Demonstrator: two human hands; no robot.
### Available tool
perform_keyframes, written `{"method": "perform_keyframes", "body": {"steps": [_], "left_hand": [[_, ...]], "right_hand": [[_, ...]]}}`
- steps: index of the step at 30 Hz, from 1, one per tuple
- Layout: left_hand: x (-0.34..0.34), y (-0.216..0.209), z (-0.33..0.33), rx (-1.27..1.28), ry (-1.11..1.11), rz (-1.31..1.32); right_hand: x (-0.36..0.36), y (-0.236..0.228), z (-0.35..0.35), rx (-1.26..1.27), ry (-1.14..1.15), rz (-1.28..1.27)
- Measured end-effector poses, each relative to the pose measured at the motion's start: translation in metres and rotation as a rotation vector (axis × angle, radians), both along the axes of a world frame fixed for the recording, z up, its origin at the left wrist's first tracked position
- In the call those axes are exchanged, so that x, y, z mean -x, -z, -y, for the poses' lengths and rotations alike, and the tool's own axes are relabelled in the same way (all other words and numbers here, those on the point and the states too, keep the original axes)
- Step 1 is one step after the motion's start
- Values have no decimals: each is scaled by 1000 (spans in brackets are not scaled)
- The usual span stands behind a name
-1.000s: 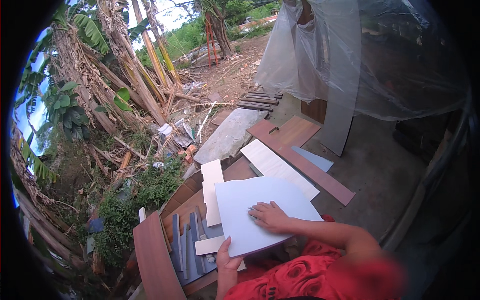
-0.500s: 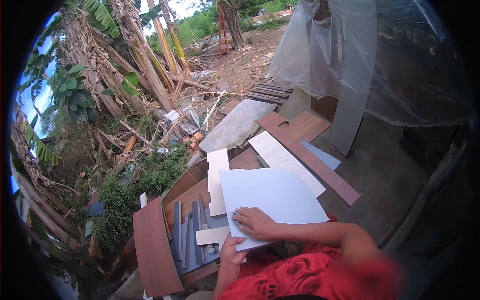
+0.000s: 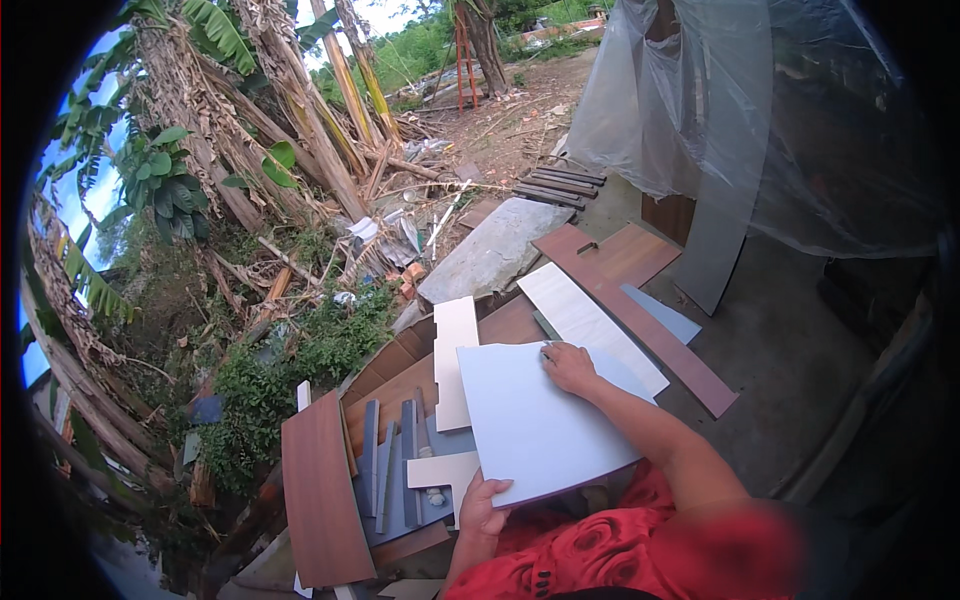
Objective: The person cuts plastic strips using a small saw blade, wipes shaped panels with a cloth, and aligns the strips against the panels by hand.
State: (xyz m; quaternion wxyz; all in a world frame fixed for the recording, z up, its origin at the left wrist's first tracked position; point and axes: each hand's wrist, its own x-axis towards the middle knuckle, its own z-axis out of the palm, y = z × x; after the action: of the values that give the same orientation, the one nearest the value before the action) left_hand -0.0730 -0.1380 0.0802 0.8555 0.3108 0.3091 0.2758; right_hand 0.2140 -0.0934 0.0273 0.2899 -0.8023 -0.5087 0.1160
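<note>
dirt yard (image 3: 528, 108), hands (image 3: 486, 507) (image 3: 570, 369) on pale board (image 3: 545, 430)

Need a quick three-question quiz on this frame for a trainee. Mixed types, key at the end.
1. True or false: the left hand holds the near left corner of the pale panel.
2. Where is the right hand?
A) Underneath the panel
B) On the panel's upper face, near its far edge
C) In the person's lap
3. Fill in: the see-through sheet hanging at upper right is made of ____.

Key: 1 true; 2 B; 3 plastic.
</note>
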Motion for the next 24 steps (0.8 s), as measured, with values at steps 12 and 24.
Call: {"method": "perform_keyframes", "body": {"steps": [12,24], "left_hand": [[-3,11,-7,45,-65,-39],[-15,-27,-2,121,-11,-100]], "right_hand": [[22,2,155,-151,71,72],[111,-93,144,-237,-616,221]]}}
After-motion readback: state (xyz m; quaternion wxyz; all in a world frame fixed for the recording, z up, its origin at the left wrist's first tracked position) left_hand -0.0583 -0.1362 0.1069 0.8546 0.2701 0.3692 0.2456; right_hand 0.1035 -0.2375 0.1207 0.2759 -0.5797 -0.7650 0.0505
